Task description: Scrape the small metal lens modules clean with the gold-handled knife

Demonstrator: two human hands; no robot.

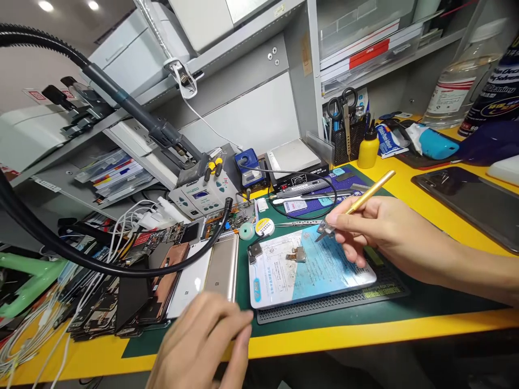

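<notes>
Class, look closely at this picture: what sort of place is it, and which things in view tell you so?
Most likely a phone or electronics repair bench: a soldering station, bare circuit boards and opened phones crowd the bench, and the right hand holds a gold-handled tool.

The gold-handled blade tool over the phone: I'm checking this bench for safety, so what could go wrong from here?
1. The right hand holds the gold-handled blade tool close above the phone; a slip could scratch it.
2. The small loose parts lying on the phone could get knocked off.
3. The left hand sits by the stacked phones at the bench edge; a nudge might push them.
</notes>
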